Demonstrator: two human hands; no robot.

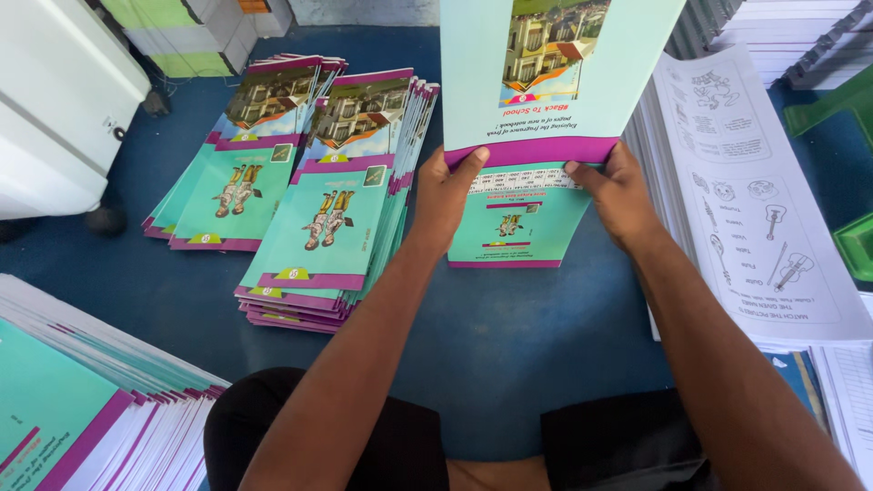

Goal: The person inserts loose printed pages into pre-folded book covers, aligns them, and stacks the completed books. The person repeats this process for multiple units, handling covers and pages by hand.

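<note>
Hands hold one teal notebook cover [546, 73] by its purple fold line: the left hand [447, 195] pinches it with the thumb on top at the left end of the band, the right hand [620, 193] pinches the right end the same way, so the sheet seems to bend evenly along the crease. The upper half stands tilted up toward the camera, the lower half lies flat on the blue floor [509, 336]. Just left sit two fanned piles of like covers [318, 227], spread so each edge shows. To the right lies a tall stack of white printed sheets [755, 209] with line drawings. More teal covers [82, 409] lie at lower left.
</note>
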